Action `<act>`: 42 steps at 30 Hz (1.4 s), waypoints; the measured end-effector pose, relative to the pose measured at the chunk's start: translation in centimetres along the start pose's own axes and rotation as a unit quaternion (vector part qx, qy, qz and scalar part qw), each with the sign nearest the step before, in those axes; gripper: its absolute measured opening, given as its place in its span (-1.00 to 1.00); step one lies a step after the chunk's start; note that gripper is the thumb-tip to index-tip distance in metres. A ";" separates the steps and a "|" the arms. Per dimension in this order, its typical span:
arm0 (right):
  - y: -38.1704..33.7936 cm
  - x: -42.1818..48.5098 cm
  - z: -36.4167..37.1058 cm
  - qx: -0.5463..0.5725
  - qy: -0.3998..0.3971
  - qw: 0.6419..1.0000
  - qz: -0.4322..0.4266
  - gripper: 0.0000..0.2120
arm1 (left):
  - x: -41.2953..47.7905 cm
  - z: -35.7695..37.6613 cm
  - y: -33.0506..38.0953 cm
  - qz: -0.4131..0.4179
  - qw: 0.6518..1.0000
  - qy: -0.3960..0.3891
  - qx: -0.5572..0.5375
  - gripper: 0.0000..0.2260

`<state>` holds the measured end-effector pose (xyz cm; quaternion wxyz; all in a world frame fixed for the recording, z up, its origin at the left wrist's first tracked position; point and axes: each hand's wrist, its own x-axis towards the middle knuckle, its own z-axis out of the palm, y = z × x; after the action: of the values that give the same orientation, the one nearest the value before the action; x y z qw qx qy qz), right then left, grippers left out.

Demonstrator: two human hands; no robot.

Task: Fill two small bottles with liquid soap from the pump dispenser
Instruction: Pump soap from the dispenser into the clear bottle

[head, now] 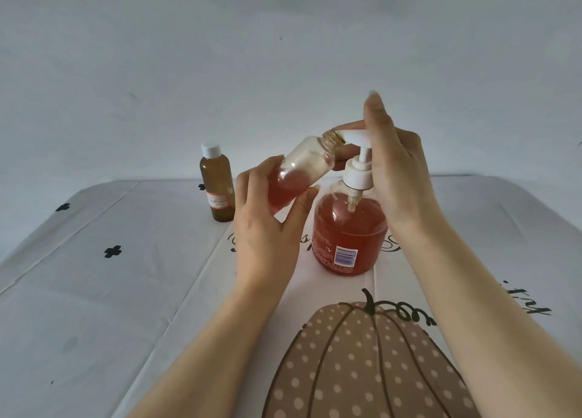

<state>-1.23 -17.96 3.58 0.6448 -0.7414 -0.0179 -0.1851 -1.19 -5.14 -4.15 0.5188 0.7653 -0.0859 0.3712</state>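
A round pump dispenser (348, 231) of red-orange liquid soap stands on the table. My right hand (396, 172) rests over its white pump head (357, 139), fingers wrapped around the top. My left hand (267, 225) grips a small clear bottle (302, 168), uncapped and tilted, its threaded mouth pressed against the pump spout. Red soap fills its lower part. A second small bottle (216, 186), brown with a white cap and a label, stands upright to the left, untouched.
The table is covered with a white cloth (94, 291) printed with small black flowers, and a runner with a dotted brown pumpkin (362, 364) lies at the front. A plain pale wall rises behind the table's far edge.
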 end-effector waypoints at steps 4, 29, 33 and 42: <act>-0.1 0.0 0.0 0.003 -0.002 1.000 0.006 -0.40 | 0.1 0.1 -0.1 -0.002 1.000 0.003 -0.003 -0.56; 0.8 -0.1 -0.6 -0.007 -0.017 1.000 -0.010 -0.62 | -0.1 0.0 -0.5 -0.020 1.000 -0.010 0.008 -0.56; 0.7 0.0 -0.1 0.014 -0.001 1.000 -0.021 -0.60 | 0.1 0.1 -0.2 -0.013 1.000 -0.001 0.002 -0.57; 0.3 -0.1 0.1 -0.005 0.007 1.000 -0.024 -0.52 | 0.2 0.2 -0.3 -0.001 1.000 0.004 -0.002 -0.55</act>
<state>-1.25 -17.87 3.23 0.6363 -0.7428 -0.0302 -0.2063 -0.85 -5.13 -4.27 0.5211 0.7630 -0.0835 0.3732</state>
